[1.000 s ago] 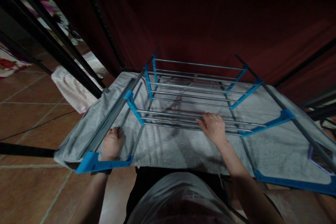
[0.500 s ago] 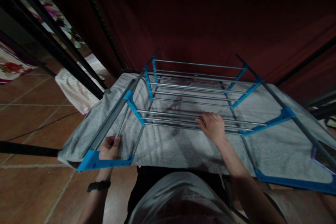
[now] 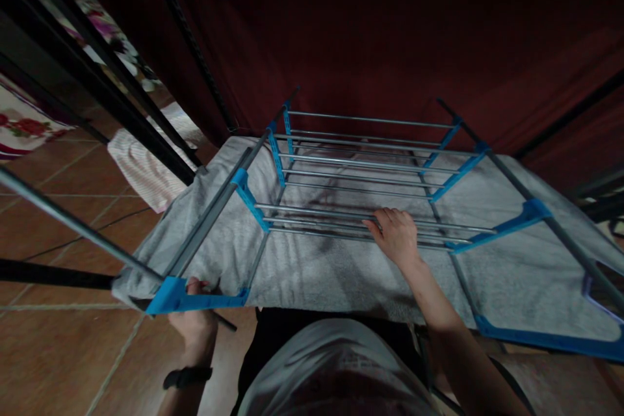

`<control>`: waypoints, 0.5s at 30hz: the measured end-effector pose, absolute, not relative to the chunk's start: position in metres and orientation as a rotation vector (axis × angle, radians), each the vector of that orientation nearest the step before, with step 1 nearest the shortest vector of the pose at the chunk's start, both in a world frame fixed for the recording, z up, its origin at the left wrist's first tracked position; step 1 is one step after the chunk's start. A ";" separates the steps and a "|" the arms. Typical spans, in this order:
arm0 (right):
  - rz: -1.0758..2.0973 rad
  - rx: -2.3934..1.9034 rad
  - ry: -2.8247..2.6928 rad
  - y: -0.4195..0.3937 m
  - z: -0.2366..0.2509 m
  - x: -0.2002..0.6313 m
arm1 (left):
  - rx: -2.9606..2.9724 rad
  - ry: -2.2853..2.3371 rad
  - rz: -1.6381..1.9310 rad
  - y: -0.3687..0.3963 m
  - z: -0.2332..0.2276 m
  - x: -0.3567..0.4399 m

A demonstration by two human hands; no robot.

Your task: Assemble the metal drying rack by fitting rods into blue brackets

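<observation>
A rack of grey metal tubes [image 3: 336, 212] and blue plastic brackets [image 3: 251, 205] lies across a grey cloth-covered surface. My right hand [image 3: 394, 234] rests over its near crossbars, fingers curled round the front tubes. At the lower left, my left hand [image 3: 195, 325] is closed round a loose grey metal tube [image 3: 78, 229]. That tube slants from the left edge of the view down past the rack's blue corner piece [image 3: 170, 297], its dark end [image 3: 228, 323] showing right of the hand. The corner piece partly hides my left fingers.
The grey cloth [image 3: 312, 279] covers the surface under the rack. Behind it hangs a dark red curtain [image 3: 370, 45] in a black frame. Black bars [image 3: 97, 71] and a striped cloth [image 3: 146, 166] stand left, above a tiled floor [image 3: 58, 351] with a thin cable.
My left hand has moved down and slightly left, and the tube in it has swung across to point out to the left. My right hand has stayed on the crossbars.
</observation>
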State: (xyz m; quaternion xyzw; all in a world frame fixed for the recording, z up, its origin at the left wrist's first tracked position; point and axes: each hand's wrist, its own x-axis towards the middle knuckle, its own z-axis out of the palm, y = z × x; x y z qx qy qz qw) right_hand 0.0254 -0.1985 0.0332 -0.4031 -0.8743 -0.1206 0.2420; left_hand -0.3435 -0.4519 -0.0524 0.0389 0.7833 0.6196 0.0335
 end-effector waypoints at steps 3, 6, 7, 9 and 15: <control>-0.339 -1.102 -2.390 -0.199 0.033 0.025 | -0.061 2.206 2.146 -0.453 -0.049 -0.324; -0.343 -1.106 -2.391 -0.199 0.033 0.025 | 0.026 2.046 2.257 -0.458 -0.044 -0.306; -0.340 -1.105 -2.393 -0.198 0.032 0.025 | 0.057 2.036 2.263 -0.460 -0.043 -0.301; -0.331 -1.102 -2.393 -0.198 0.033 0.025 | 0.137 2.058 2.248 -0.465 -0.040 -0.294; -0.331 -1.097 -2.396 -0.199 0.033 0.025 | 0.399 2.260 2.074 -0.484 -0.036 -0.287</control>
